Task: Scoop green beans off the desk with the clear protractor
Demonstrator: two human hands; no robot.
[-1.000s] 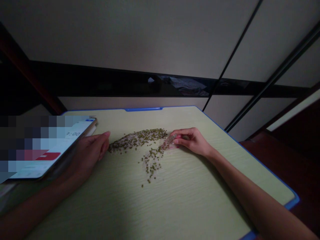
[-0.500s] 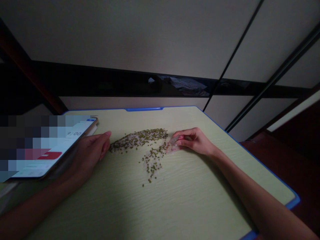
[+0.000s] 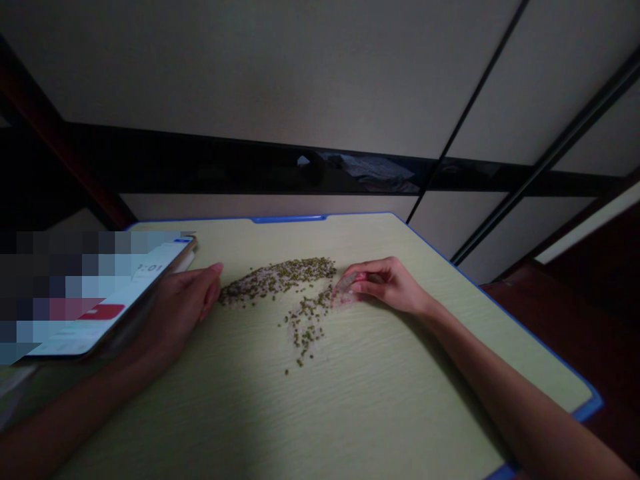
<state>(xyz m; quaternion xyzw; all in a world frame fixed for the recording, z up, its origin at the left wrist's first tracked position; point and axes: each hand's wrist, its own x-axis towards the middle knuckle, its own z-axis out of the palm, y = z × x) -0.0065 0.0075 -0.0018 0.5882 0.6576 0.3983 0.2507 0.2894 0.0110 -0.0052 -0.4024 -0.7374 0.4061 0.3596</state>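
My right hand [image 3: 383, 283] pinches a crumpled piece of clear plastic [image 3: 345, 288] with pink print, possibly a small bag, between thumb and fingers. It rests at the right end of a long heap of small green beans [image 3: 285, 272], like mung beans, with paler grains among them. A thinner scatter of beans [image 3: 306, 323] trails from the plastic toward me. My left hand [image 3: 185, 300] lies in a loose fist at the heap's left end, beside the phone; nothing shows in its fingers. Both hands rest on the pale wooden-look table [image 3: 350, 407].
A lit phone [image 3: 145, 273], partly pixelated, is propped at the left behind my left wrist. Blue edging [image 3: 290, 219] rims the table. Beyond its far edge stands a pale cabinet [image 3: 250, 80] with a dark glossy band; reddish floor [image 3: 530, 300] shows at the right.
My right hand and the plastic have shifted very slightly to the right, leaving the beans where they lie. My left hand stays put. The digits on the phone have changed.
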